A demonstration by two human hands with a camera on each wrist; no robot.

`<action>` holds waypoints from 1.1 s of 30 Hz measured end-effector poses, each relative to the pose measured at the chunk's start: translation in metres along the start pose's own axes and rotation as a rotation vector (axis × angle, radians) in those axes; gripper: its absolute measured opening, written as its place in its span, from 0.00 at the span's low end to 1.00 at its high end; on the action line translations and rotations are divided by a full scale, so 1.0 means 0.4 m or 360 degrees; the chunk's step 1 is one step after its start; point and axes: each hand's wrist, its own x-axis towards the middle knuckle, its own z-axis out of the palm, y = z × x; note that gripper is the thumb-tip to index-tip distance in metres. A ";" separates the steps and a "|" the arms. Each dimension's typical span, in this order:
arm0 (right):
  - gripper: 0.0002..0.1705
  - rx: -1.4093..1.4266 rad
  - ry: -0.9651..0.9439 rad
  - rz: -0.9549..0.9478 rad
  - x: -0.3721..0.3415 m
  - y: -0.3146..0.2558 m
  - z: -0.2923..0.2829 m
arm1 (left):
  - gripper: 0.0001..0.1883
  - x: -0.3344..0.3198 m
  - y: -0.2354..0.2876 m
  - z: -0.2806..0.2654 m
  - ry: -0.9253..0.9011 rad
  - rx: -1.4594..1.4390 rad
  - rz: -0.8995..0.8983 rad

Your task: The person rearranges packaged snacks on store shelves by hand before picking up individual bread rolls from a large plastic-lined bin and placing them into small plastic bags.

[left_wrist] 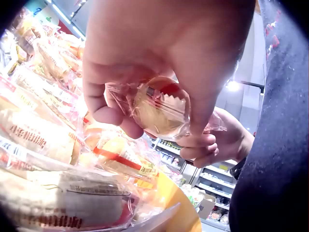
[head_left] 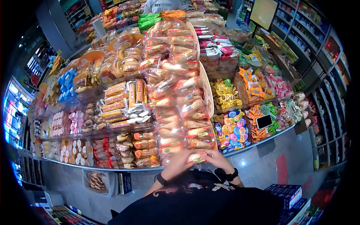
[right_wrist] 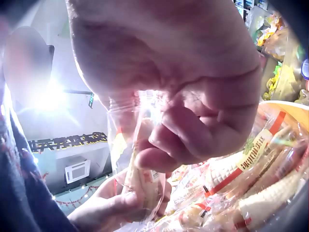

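Near the display stand's front edge (head_left: 112,169): left hand (head_left: 182,158), fingers curled round a wrapped pastry (head_left: 196,158); right hand (head_left: 216,158), pinching its wrapper (right_wrist: 116,140); light pressure advisable.

“DON” — on a grey shirt (head_left: 163,6), lettering on held packet (head_left: 196,158) — illegible.

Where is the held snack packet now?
In the head view, the snack packet is low, right of centre, between left hand and right hand, by the packet pile.

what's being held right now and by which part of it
A wrapped snack: the left hand grips its body, the right hand pinches the clear wrapper at one end.
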 end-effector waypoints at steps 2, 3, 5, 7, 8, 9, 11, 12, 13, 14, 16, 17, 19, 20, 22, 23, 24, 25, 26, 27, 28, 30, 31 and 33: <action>0.19 -0.0116 0.0174 -0.0122 -0.008 -0.024 0.011 | 0.26 0.005 0.007 -0.003 0.0023 0.0184 -0.0002; 0.18 -0.0224 0.0347 -0.0226 -0.017 -0.028 0.021 | 0.26 0.009 0.011 -0.001 -0.0002 0.0249 -0.0030; 0.18 -0.0378 0.0393 -0.0106 -0.025 -0.042 0.011 | 0.29 0.018 0.001 0.019 0.0147 0.0426 0.0145; 0.17 -0.0486 0.0566 -0.0182 -0.013 0.048 0.000 | 0.33 0.026 -0.004 0.052 0.0113 0.0552 0.0112; 0.18 -0.0475 0.0623 -0.0249 -0.024 0.025 -0.002 | 0.33 0.031 -0.016 0.072 0.0178 0.0533 0.0209; 0.13 -0.0511 0.0618 -0.0177 -0.039 0.021 -0.009 | 0.32 0.028 -0.027 0.096 0.0251 0.0487 0.0228; 0.18 -0.0505 0.0673 -0.0217 -0.066 0.004 -0.010 | 0.28 0.026 -0.030 0.126 0.0044 0.0581 0.0104; 0.19 -0.0531 0.0639 -0.0121 -0.073 0.014 -0.014 | 0.28 0.023 -0.029 0.139 0.0025 0.0612 0.0098; 0.20 -0.0555 0.0602 -0.0030 -0.081 0.024 -0.015 | 0.28 0.016 -0.026 0.150 0.0006 0.0647 0.0091; 0.20 -0.0548 0.0594 -0.0010 -0.090 0.044 -0.012 | 0.28 0.009 -0.019 0.157 -0.0008 0.0636 0.0078; 0.23 -0.0306 0.0577 0.0021 -0.092 0.079 -0.013 | 0.27 0.008 -0.008 0.161 -0.0027 0.0717 0.0071; 0.23 -0.0296 0.0570 0.0028 -0.089 0.086 -0.010 | 0.27 0.010 -0.011 0.157 -0.0036 0.0719 0.0060; 0.26 -0.0189 0.0616 -0.0082 -0.086 0.084 -0.001 | 0.26 0.020 -0.020 0.147 0.0154 0.0782 0.0219; 0.26 -0.0184 0.0611 -0.0074 -0.084 0.075 0.002 | 0.26 0.023 -0.022 0.146 0.0148 0.0779 0.0210; 0.30 -0.0942 0.0760 -0.0221 -0.074 0.054 0.008 | 0.25 0.028 -0.029 0.147 0.0178 0.0832 0.0090; 0.30 -0.0937 0.0751 -0.0211 -0.066 0.055 0.014 | 0.25 0.031 -0.035 0.153 0.0170 0.0828 0.0079; 0.33 -0.1142 0.0868 -0.0263 -0.058 0.057 0.020 | 0.25 0.034 -0.042 0.165 0.0231 0.0873 0.0075; 0.36 -0.1350 0.0982 -0.0315 -0.054 0.061 0.022 | 0.25 0.034 -0.047 0.178 0.0293 0.0918 0.0072; 0.39 -0.1250 0.0941 -0.0262 -0.046 0.075 0.019 | 0.25 0.034 -0.051 0.186 0.0276 0.0905 0.0046; 0.39 -0.1251 0.0938 -0.0256 -0.044 0.080 0.023 | 0.25 0.036 -0.051 0.190 0.0273 0.0900 0.0042; 0.39 -0.1288 0.1036 -0.0290 -0.038 0.081 0.029 | 0.26 0.040 -0.047 0.191 0.0312 0.0925 0.0037; 0.39 -0.1319 0.1200 -0.0350 -0.033 0.082 0.042 | 0.27 0.045 -0.050 0.197 0.0350 0.0948 0.0027; 0.39 -0.1318 0.1196 -0.0347 -0.035 0.079 0.043 | 0.29 0.044 -0.060 0.199 0.0336 0.0906 0.0022; 0.35 -0.1441 0.1216 -0.0456 -0.037 0.070 0.042 | 0.31 0.037 -0.071 0.193 0.0321 0.0867 0.0006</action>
